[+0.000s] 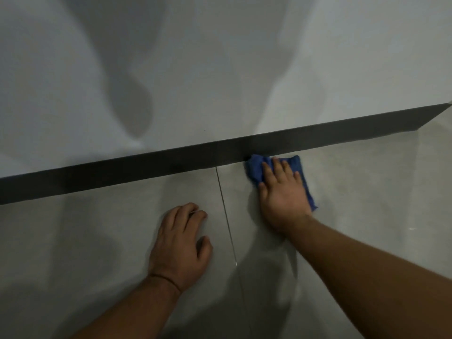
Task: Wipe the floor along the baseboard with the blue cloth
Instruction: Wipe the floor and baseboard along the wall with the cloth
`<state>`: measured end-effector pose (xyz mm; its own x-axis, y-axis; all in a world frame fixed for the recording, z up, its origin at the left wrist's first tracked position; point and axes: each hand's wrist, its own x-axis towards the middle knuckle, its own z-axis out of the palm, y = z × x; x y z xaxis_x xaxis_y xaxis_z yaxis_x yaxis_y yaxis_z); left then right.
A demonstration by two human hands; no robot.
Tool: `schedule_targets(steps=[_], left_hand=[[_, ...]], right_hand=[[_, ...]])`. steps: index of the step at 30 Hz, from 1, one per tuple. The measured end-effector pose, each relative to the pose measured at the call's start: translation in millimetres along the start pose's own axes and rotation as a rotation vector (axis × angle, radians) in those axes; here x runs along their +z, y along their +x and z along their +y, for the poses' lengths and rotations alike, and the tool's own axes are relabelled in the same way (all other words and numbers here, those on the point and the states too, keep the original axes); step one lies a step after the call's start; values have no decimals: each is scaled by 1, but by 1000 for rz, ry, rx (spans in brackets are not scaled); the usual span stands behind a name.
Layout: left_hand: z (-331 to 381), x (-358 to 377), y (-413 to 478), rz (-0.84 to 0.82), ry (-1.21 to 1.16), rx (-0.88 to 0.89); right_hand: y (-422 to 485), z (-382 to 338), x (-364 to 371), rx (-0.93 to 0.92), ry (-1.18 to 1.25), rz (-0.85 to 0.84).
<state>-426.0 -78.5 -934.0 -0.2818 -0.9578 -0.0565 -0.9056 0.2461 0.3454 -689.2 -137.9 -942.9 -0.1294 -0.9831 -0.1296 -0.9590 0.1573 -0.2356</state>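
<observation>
We are seeing the right hand (283, 192) pressing flat, fingers spread, hiding most of the blue cloth (254, 167) touching the baseboard (146, 167); the left hand (181, 243) is resting open on the floor (367, 192).

No readable text, label or number anywhere.

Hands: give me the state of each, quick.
Left hand: open, empty, propped on the floor.
Right hand: open, flat, pressing the cloth down at the baseboard.

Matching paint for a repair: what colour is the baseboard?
Dark grey, almost black, plain and unpatterned. The baseboard shows in the head view, the only one.
</observation>
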Motion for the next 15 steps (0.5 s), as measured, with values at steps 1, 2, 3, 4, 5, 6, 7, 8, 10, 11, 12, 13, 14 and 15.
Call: schedule_targets(steps=[1, 2, 3, 4, 5, 6, 7, 8, 10, 11, 12, 13, 14, 15], left_hand=[[0, 0, 0, 0, 6, -1], [0, 0, 0, -3, 8, -1], [0, -1, 1, -6, 3, -1], [-1, -1, 2, -7, -7, 0], [-2, -1, 2, -8, -20, 4], [-3, -2, 2, -9, -34, 8], [-4, -3, 2, -11, -47, 11], [-5, -4, 2, -8, -60, 14], [-7, -6, 2, 21, -83, 21], [-9, -7, 2, 43, -80, 17], [-11, -8, 2, 65, -61, 1], [-15, -9, 2, 83, -34, -21], [-20, -10, 1, 89, -10, -42], [-25, -11, 0, 79, 6, -55]], right_hand=[[-2, -17, 5, -35, 0, -8], [-3, -33, 10, -72, 0, -15], [-5, -48, 13, -115, 4, -24], [-8, -61, 16, -165, 10, -37], [-11, -69, 18, -221, 13, -52], [-14, -74, 19, -273, 15, -65], [-17, -75, 19, -308, 22, -70], [-18, -72, 18, -317, 34, -56], [-19, -61, 16, -259, 51, 44], [-17, -54, 15, -186, 65, 116], [-13, -48, 13, -92, 86, 181], [-9, -44, 12, 7, 97, 220], [-4, -44, 12, 88, 85, 229], [-1, -46, 13, 130, 59, 220]])
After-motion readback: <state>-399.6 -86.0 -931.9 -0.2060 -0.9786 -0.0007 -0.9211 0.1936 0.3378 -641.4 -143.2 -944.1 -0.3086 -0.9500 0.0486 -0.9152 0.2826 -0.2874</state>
